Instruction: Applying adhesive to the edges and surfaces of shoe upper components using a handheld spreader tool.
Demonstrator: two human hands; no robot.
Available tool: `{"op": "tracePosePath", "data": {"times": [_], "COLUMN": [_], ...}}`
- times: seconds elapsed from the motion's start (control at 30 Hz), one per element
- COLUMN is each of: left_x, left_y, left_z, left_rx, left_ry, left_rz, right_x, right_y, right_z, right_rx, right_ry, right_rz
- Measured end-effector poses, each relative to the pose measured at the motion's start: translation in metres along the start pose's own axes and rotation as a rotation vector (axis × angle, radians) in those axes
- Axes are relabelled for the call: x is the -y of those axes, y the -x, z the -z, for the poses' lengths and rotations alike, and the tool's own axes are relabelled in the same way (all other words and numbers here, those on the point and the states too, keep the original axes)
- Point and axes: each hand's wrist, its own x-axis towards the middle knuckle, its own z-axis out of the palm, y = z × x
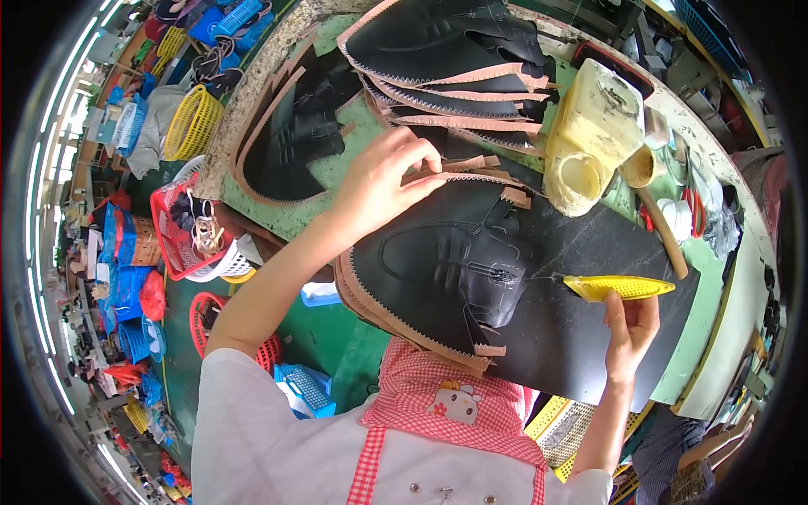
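A stack of black leather shoe uppers (412,252) with pink-tan zigzag edges lies at the near edge of the bench. My left hand (383,181) reaches over the top of this stack. Its thumb and fingers are pinched together at the far tan edge strip. On the right, my right hand (629,332) grips a yellow tapered tool (619,288) with a dotted surface. A thin point runs from the tool leftwards to the tongue part of the top upper. Whether that point touches the leather I cannot tell.
More black uppers (446,50) are piled at the back, with another group (290,126) at left. A glue-crusted pale yellow container (593,118) stands back right, beside a wooden-handled brush (661,219) and red-handled scissors (697,210). A black mat (581,345) covers the near right.
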Motion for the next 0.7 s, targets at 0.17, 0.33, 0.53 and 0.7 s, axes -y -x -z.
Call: {"op": "tracePosePath", "data": {"times": [0.17, 0.33, 0.53, 0.7], "left_x": [0.001, 0.005, 0.004, 0.012], "left_y": [0.015, 0.009, -0.011, -0.008], "left_z": [0.002, -0.003, 0.005, -0.004], "left_rx": [0.166, 0.178, 0.243, -0.123], "left_ry": [-0.169, -0.203, 0.048, 0.043], "left_rz": [0.010, 0.055, 0.264, -0.330], "right_x": [0.003, 0.006, 0.005, 0.000], "right_y": [-0.002, -0.005, -0.003, 0.003], "right_z": [0.000, -0.003, 0.002, 0.005], "right_rx": [-0.031, -0.012, -0.016, -0.044], "right_ry": [-0.083, -0.148, -0.196, -0.193], "right_rz": [0.012, 0.003, 0.027, 0.018]}}
